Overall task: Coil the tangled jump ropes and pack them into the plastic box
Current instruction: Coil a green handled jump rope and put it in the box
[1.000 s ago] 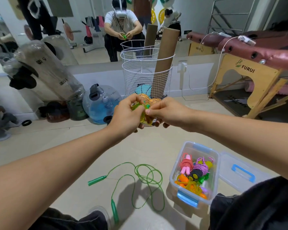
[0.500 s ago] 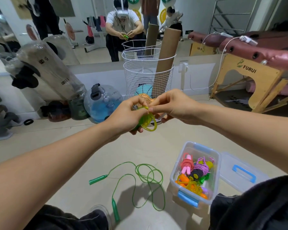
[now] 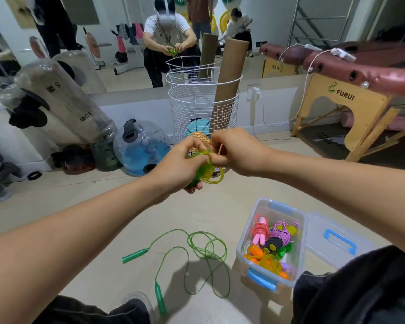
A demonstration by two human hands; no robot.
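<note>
Currently: left hand point(image 3: 178, 167) gripping yellow-green jump rope coil point(image 3: 207, 170); right hand point(image 3: 234, 150) pinching its end.
Risk: loops are hanging loose and could be springing open if the pinch slips.

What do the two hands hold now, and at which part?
The left hand grips a coiled yellow-green plastic jump rope around its bundled handles and loops; the right hand pinches a strand at the top of the coil.

Head camera looks forward and down, seemingly close above the floor point(image 3: 117, 206).
</note>
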